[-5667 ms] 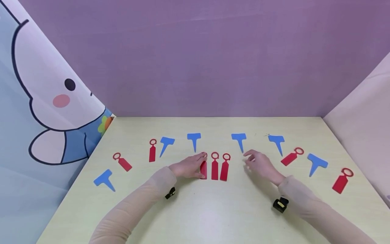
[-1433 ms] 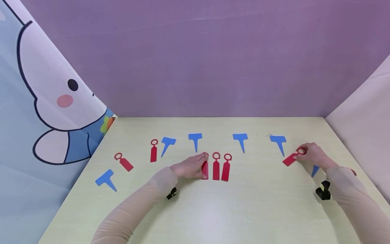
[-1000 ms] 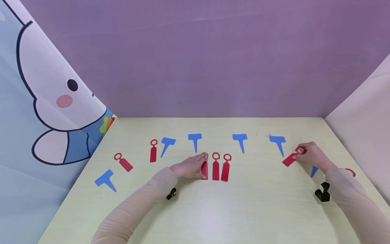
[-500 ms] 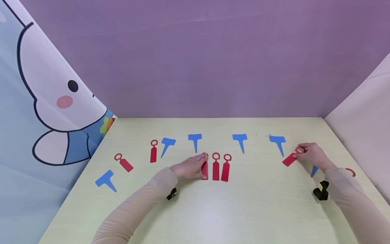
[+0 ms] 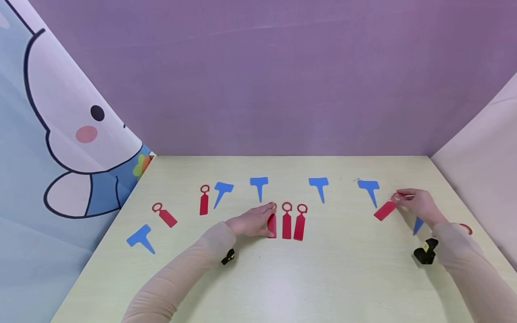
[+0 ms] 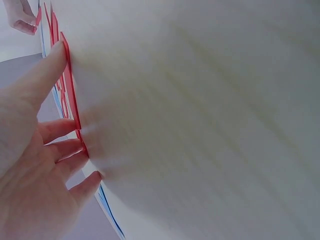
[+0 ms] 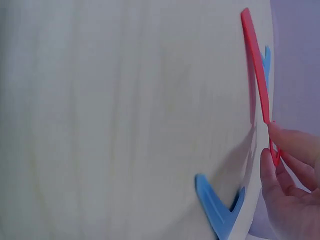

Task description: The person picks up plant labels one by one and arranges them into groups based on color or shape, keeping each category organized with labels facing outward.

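My right hand pinches a red hang tag by its ring end, at the right of the table. In the right wrist view this red tag slants up from the table with a shadow beside it. Near the middle, my left hand presses on another red tag. The left wrist view shows the thumb at one end of that tag and the fingertips around the other, covering part of its ring. Two more red tags lie just right of it, nearly parallel.
Blue T-shaped plant labels lie in an arc with red tags on the pale table. One blue label and one red tag are partly hidden by the right arm. A purple wall stands behind.
My right hand has moved from the middle to the right-hand red tag. In the last half second its fingers have closed on the ring and tipped it up. My left hand stays put.
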Motion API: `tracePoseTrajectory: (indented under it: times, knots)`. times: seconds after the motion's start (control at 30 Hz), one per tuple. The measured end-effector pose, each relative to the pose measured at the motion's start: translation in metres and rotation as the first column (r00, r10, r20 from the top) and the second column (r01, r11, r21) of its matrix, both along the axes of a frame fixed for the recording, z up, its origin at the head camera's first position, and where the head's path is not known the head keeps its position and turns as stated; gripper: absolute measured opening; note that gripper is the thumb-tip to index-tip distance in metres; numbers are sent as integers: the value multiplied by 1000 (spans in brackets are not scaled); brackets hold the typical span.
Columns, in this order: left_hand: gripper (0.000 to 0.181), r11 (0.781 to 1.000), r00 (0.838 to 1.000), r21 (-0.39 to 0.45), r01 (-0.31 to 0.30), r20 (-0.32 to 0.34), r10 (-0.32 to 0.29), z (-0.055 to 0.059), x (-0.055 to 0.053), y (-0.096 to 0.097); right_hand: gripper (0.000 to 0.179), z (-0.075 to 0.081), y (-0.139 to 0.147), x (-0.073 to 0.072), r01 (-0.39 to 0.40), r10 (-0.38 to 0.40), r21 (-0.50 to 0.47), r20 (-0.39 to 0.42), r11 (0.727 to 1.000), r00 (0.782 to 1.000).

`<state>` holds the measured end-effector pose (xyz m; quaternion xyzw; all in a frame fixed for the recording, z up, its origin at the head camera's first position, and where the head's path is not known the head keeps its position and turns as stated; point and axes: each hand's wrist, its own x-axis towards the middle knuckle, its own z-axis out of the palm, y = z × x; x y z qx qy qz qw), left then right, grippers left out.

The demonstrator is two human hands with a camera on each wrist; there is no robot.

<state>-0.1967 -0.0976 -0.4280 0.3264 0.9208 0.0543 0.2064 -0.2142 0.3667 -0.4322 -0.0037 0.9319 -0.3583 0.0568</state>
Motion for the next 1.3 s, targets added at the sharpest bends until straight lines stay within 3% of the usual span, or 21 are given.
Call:
tracePoseTrajectory:
  times: [0.3,0.63,1.3]
  knots:
    - [79,1000,1000,-3,7,0,-7,1,1,0,46,6,2,0,69,-63,-141,41,988,997]
    - [79,1000,1000,-6,5,4,-5,0,0,1,46,14,-6,-3,53,-44,-127,76,990,996]
    - [80,1000,1000,-11,11,-7,-12,-2,-2,1,42,22,-45,-10,-12,35,-361,57,933,998]
